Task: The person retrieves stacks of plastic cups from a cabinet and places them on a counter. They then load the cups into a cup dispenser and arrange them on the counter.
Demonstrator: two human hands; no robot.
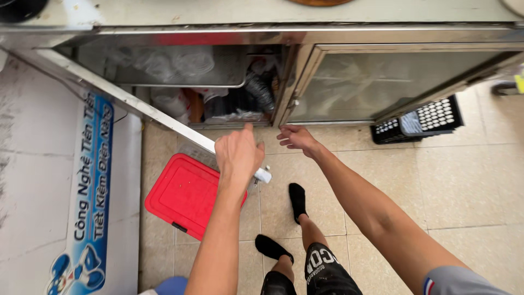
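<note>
Down at six o'clock, two feet in black socks (284, 224) stand on the tiled floor (469, 180). At nine o'clock of them lies a red lid (183, 194), flat on the tiles. Up the middle, the left hand (238, 155) sits over the edge of the open cabinet door (125, 101); its grip is curled at that metal edge, though whether it truly clamps the door I cannot tell. Just at two o'clock of it, the right hand (297, 137) hovers released, fingers spread, near the cabinet's centre post. Beyond, at twelve o'clock, the open cabinet (218, 82) shows plastic bags (174, 63) crammed inside. Far out at two o'clock, a black crate (420, 120) rests on the floor.
</note>
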